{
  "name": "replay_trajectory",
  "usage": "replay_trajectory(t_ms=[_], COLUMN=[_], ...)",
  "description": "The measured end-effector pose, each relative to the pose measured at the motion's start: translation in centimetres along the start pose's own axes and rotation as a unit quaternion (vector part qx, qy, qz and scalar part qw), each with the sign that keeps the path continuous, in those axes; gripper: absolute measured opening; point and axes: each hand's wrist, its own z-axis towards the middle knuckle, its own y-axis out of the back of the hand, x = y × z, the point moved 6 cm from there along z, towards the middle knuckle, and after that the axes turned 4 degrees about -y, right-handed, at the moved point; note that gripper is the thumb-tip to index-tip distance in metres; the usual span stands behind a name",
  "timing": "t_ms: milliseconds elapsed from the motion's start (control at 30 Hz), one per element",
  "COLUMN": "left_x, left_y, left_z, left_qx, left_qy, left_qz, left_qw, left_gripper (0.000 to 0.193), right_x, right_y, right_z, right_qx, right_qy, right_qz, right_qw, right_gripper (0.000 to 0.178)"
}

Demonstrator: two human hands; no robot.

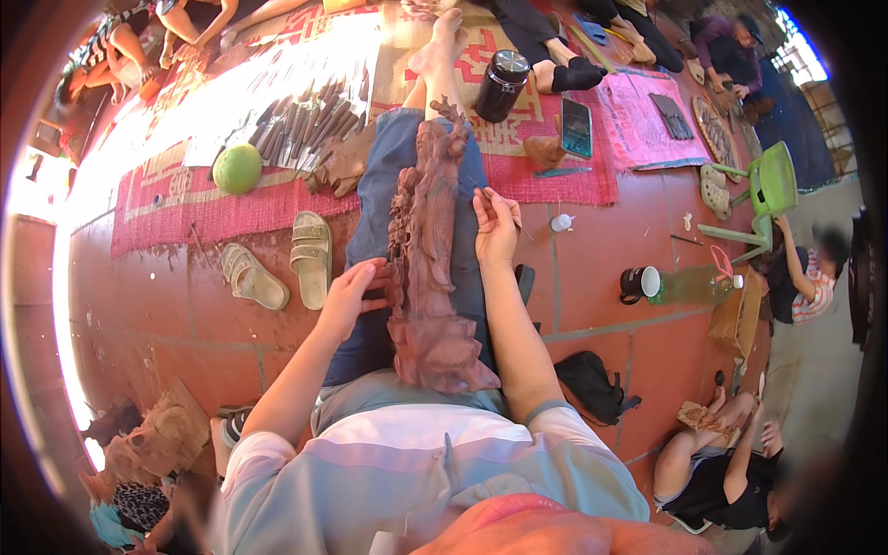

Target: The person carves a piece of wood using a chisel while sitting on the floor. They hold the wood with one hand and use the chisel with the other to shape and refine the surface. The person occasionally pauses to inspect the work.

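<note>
A reddish-brown carved wooden statue lies lengthwise along my lap, its broad base towards my belly and its thin branching top towards my feet. My left hand is at the statue's left edge, its fingers curled against the side and the tips partly hidden. To the right of the carving, my right hand is closed in a pinch, a little apart from the wood. Something thin and dark shows at its fingertips, too small to name. Blue trousers cover my legs beneath the statue.
Many carving tools lie on a mat at the far left, near a green round fruit. Sandals stand left of my legs. A black flask, phone, mug and green bottle are rightward. Other people sit around.
</note>
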Motion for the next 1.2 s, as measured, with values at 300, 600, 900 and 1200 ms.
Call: replay_trajectory(t_ms=[300,600,900,1200], left_x=[2.3,0.8,1.9,2.2], left_y=[-1.8,-3.9,-3.9,-3.9], left_z=[-0.9,-0.9,-0.6,-0.2], left_qx=[0.099,0.08,0.051,0.05], left_qy=[0.07,-0.068,-0.147,-0.158], left_qz=[-0.084,0.034,0.024,0.047], left_qw=[0.989,0.994,0.987,0.985], left_gripper=[0.067,0.109,0.104,0.1], right_x=[0.2,0.8,1.5,3.1], right_y=[0.0,-0.7,-6.5,-7.8], right_z=[-0.4,-1.2,-4.3,-4.1], right_qx=[0.011,0.024,0.102,0.145], right_qy=[0.008,0.004,0.016,0.11], right_qz=[0.0,-0.011,-0.246,-0.333], right_qw=[1.0,1.0,0.964,0.925], right_gripper=[0.009,0.011,0.012,0.013])
